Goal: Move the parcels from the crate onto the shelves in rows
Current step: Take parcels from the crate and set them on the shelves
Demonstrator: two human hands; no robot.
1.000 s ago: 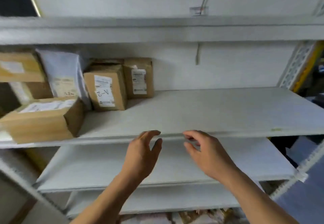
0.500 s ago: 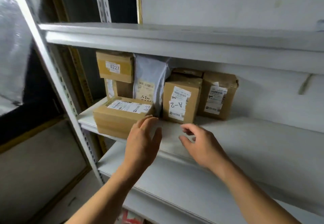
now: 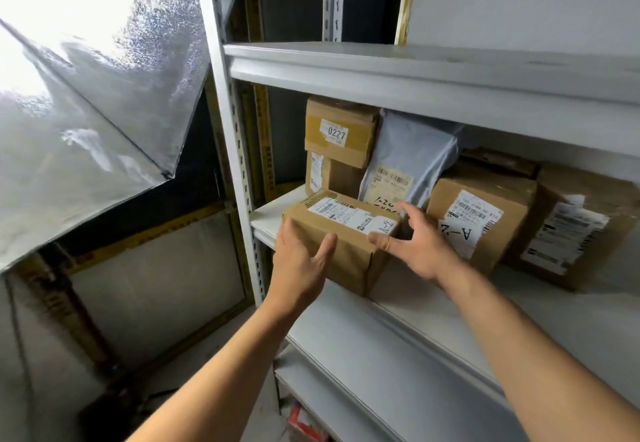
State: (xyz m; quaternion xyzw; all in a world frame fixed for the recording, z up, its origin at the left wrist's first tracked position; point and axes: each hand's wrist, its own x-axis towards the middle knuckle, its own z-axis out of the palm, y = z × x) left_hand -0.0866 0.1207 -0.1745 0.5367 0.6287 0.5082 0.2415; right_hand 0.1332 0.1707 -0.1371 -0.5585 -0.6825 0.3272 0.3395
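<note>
Parcel (image 3: 341, 239), the flat brown box at the shelf (image 3: 450, 306) front edge, sits between your 2 hands, long axis running left-right. Your left hand (image 3: 301, 261) lies flat-fingered on its near face; your right hand (image 3: 412, 241) spreads at its right end, gripping nothing. Behind it stand other boxes (image 3: 481, 227).

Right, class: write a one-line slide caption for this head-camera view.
Both hands, left hand and right hand, close on a labelled cardboard parcel on the shelf.
</note>
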